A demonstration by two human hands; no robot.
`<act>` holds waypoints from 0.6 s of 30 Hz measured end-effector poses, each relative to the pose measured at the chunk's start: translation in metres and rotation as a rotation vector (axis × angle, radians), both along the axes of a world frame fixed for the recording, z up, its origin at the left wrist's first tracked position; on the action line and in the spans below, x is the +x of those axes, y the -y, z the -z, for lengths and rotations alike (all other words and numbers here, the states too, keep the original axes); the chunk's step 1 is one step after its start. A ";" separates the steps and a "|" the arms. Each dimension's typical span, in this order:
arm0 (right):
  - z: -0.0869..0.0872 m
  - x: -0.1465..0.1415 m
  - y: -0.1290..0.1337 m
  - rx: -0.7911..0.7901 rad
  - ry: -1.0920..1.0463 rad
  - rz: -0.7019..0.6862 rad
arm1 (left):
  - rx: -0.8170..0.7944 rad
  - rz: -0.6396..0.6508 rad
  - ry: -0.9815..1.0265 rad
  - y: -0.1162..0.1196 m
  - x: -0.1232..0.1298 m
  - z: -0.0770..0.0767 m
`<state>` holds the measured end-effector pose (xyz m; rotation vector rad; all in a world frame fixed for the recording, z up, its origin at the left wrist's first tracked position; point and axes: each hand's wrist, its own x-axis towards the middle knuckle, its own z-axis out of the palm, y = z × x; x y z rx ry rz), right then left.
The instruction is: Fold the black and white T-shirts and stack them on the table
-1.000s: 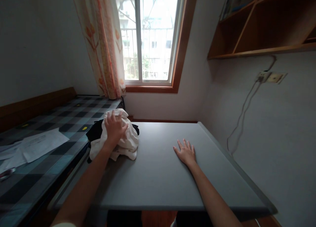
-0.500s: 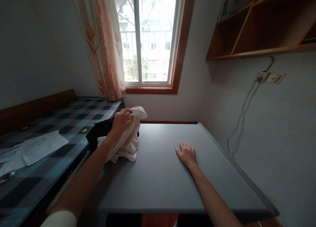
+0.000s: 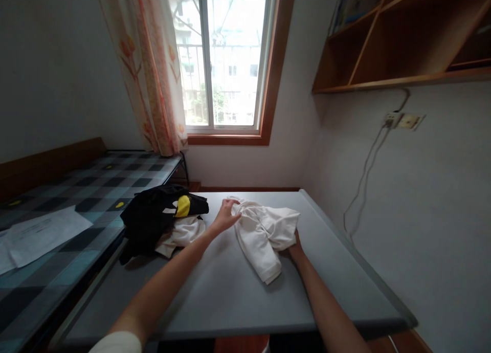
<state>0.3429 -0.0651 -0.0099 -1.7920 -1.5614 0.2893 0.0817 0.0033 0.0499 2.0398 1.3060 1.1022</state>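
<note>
A crumpled white garment [image 3: 261,227] with sleeve-like ends lies on the grey table [image 3: 215,302], right of the middle. My left hand [image 3: 225,217] is at its left edge, thumb and fingers apart, fingertips against or just beside the fabric. My right hand [image 3: 295,249] reaches under the garment's right side; the cloth covers its fingers, so its grip is hidden. To the left sits a heap of clothes: a black garment [image 3: 143,215] with a yellow patch, and a white cloth [image 3: 186,231] partly beneath it.
Left of the table stands a bed with a checked cover [image 3: 88,181] and paper sheets [image 3: 46,235]. Ahead are a window [image 3: 220,61] and a flowered curtain [image 3: 143,82]. A wooden shelf [image 3: 345,61] hangs at right above a socket [image 3: 402,120] with cables.
The white garment has come off the heap and moved right onto the table. My left hand has moved right with it and loosened. My right hand has gone from flat on the table to under the garment.
</note>
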 end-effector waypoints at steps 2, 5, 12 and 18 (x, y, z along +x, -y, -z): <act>0.002 0.002 0.002 0.075 -0.104 0.062 | 0.025 0.119 -0.128 0.013 0.002 0.023; -0.003 0.011 0.002 0.277 -0.360 0.265 | 0.065 0.172 -0.243 0.027 0.004 0.048; -0.028 0.026 0.008 0.614 -0.267 0.478 | 0.139 0.092 -0.031 0.033 0.003 0.063; -0.020 -0.010 0.008 0.144 0.176 -0.009 | 0.006 0.052 0.310 0.035 0.002 0.053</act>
